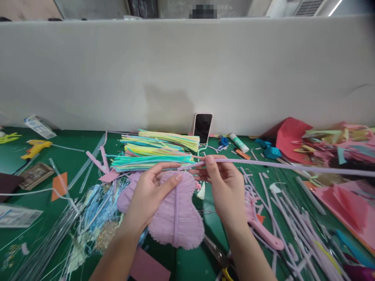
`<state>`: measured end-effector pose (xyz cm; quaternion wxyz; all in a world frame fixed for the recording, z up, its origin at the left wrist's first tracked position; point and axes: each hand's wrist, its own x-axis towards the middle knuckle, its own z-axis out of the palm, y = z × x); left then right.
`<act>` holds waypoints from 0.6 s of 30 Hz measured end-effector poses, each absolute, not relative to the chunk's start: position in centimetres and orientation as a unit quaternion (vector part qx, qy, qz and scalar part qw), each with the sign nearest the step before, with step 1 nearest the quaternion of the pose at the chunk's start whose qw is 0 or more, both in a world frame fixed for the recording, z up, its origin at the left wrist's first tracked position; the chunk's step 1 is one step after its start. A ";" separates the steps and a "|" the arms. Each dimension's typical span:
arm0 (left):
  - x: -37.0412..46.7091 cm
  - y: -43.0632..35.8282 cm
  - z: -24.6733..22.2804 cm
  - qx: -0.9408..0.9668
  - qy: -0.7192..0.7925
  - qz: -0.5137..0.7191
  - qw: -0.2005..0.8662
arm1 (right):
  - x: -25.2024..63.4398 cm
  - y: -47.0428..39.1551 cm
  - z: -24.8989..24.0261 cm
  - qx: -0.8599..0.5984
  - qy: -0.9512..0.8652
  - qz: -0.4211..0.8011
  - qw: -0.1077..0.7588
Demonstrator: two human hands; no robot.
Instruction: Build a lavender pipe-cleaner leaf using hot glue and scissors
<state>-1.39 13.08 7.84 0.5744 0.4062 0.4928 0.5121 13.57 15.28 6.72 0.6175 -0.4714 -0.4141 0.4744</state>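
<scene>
My left hand (154, 193) is closed on a fuzzy lilac shape (187, 216) made of rows of pipe cleaner, its thumb pressed on the upper front. A single lilac strip runs down the middle of that shape. Between thumb and fingers, my right hand (224, 183) pinches a long lilac pipe cleaner (278, 166). One end of it reaches the top of the shape near my left thumb; the other stretches out past the right edge of view. Behind my left hand lies a second lilac fuzzy piece (125, 197), partly hidden.
Bundles of yellow and teal pipe cleaners (152, 160) lie ahead, before a propped phone (202, 127). Scissors (218, 253) and a pink brush (265, 232) are near my right arm. A yellow glue gun (36, 148) lies left; loose lilac strips (301, 222) and pink sheets (348, 207) lie right.
</scene>
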 end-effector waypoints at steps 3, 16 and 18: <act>-1.4 12.9 7.7 0.440 0.503 0.512 0.540 | 13.4 15.0 6.9 -0.482 -0.421 0.459 0.616; -1.7 13.2 7.5 0.482 0.536 0.543 0.430 | 13.2 15.1 6.7 -0.492 -0.430 0.471 0.592; -1.7 13.2 7.6 0.486 0.539 0.541 0.425 | 13.3 15.0 6.7 -0.491 -0.428 0.471 0.594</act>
